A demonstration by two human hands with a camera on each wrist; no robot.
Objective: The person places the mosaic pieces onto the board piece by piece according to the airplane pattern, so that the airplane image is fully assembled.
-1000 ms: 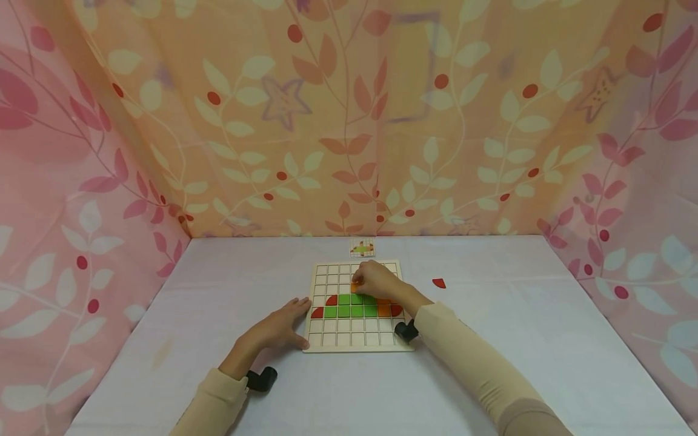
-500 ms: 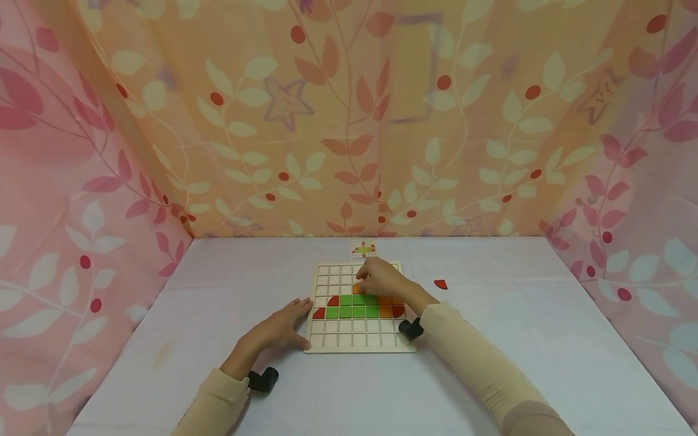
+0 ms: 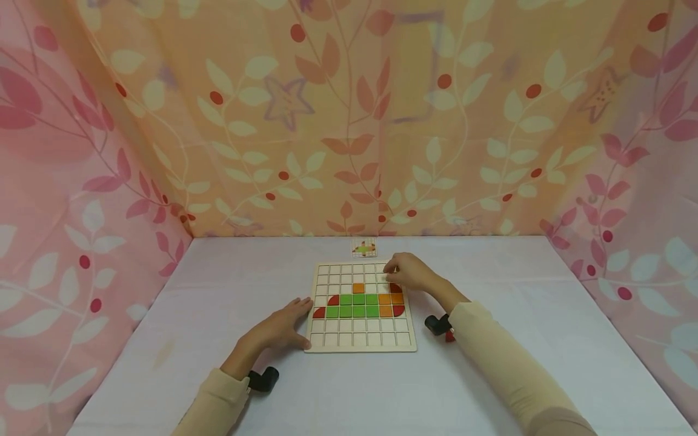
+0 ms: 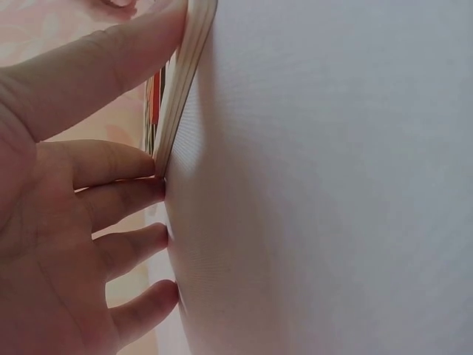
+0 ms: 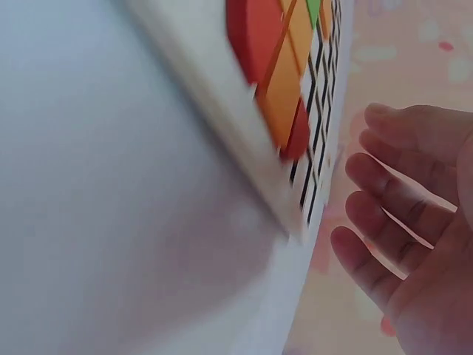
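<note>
A pale wooden grid board (image 3: 360, 339) lies flat on the table, with green squares (image 3: 351, 306), orange squares (image 3: 385, 310) and red rounded pieces (image 3: 319, 313) in its cells. One orange square (image 3: 358, 289) sits alone above the green rows. My left hand (image 3: 279, 324) rests at the board's left edge; in the left wrist view its thumb and straight index finger touch the edge. Over the upper right corner is my right hand (image 3: 411, 272), beside a red piece (image 3: 395, 288). The right wrist view shows its fingers (image 5: 399, 177) loosely bent, holding nothing.
A small card (image 3: 363, 247) with a printed coloured pattern lies behind the board. Something red (image 3: 449, 336) shows partly beside the right wrist's black camera (image 3: 437, 325). Flowered cloth (image 3: 349, 121) walls the white table (image 3: 245, 272) at back and sides.
My right hand has moved right, off the lone orange square, which now shows fully in its cell. The loose red piece right of the board is now hidden behind my right arm. My left hand stays put.
</note>
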